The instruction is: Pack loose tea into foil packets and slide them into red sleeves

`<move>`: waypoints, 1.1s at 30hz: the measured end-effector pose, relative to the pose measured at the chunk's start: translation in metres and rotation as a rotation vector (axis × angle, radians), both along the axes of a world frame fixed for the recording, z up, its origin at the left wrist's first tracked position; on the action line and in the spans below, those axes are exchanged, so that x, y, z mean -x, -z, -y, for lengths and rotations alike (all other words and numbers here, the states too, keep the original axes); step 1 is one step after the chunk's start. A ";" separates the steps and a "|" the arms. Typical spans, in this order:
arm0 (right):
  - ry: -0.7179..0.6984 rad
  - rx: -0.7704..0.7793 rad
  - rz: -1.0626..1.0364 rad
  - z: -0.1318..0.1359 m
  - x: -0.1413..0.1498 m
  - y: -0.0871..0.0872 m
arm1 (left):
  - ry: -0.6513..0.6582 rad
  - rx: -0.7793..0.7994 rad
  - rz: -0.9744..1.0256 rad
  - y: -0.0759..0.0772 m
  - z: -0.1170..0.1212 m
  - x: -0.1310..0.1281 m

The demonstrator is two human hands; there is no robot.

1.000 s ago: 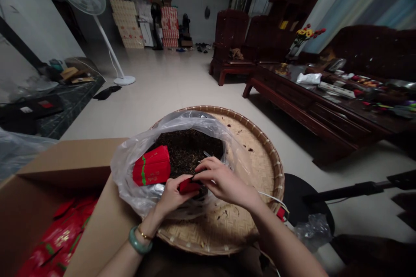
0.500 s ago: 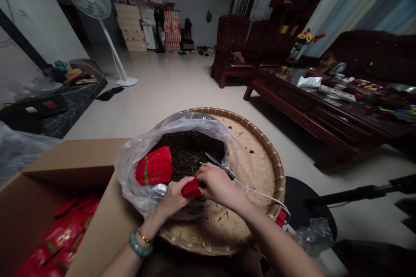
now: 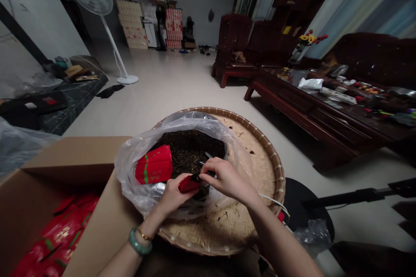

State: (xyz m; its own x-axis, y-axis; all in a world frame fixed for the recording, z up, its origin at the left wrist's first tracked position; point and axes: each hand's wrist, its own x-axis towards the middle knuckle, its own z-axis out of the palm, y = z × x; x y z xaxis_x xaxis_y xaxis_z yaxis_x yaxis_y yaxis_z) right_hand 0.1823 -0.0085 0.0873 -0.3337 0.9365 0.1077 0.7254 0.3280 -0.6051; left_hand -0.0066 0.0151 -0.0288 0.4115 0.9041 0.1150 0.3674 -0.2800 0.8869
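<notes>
A small red packet (image 3: pixel 188 184) is held in my left hand (image 3: pixel 175 192), its fingers closed around the sides. Pinched at the packet's dark upper end are the fingertips of my right hand (image 3: pixel 224 177); what lies between them is too small to make out. Two tips of a dark tool (image 3: pixel 208 155) poke out beyond my right hand, which hides the rest; I cannot tell whether the hand grips it. Below both hands is an open clear plastic bag (image 3: pixel 126 169) of dark dried leaves (image 3: pixel 185 151). A stack of red packets (image 3: pixel 157 165) leans inside the bag's left side.
The bag stands on a round woven bamboo tray (image 3: pixel 260 151). On the left, an open cardboard box (image 3: pixel 94 220) contains many red packets (image 3: pixel 61 233). A white cord (image 3: pixel 273 201) crosses the tray's right rim. Beyond are a standing fan (image 3: pixel 112 43) and a dark wooden table (image 3: pixel 292 104).
My right hand has shifted slightly right and its grip on the packet has changed to a pinch at the upper end. The tool's body is now covered by that hand. The packet has tilted.
</notes>
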 end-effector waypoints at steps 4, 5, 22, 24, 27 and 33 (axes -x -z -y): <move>0.035 0.043 -0.191 -0.008 0.000 0.005 | -0.016 0.022 0.011 0.001 0.001 0.000; 0.074 0.046 -0.250 -0.011 -0.001 0.007 | -0.021 0.029 0.013 0.001 0.001 0.001; -0.209 -0.088 -0.105 0.015 0.011 0.014 | 0.057 -0.104 0.103 -0.003 0.006 0.011; -0.179 -0.112 -0.125 0.014 0.013 0.020 | 0.047 -0.093 0.107 -0.006 0.008 0.008; -0.172 -0.129 -0.152 0.013 0.014 0.018 | 0.028 -0.080 0.117 -0.005 0.010 0.007; -0.209 -0.169 -0.190 0.019 0.009 0.002 | 0.070 -0.180 0.143 0.000 0.007 0.012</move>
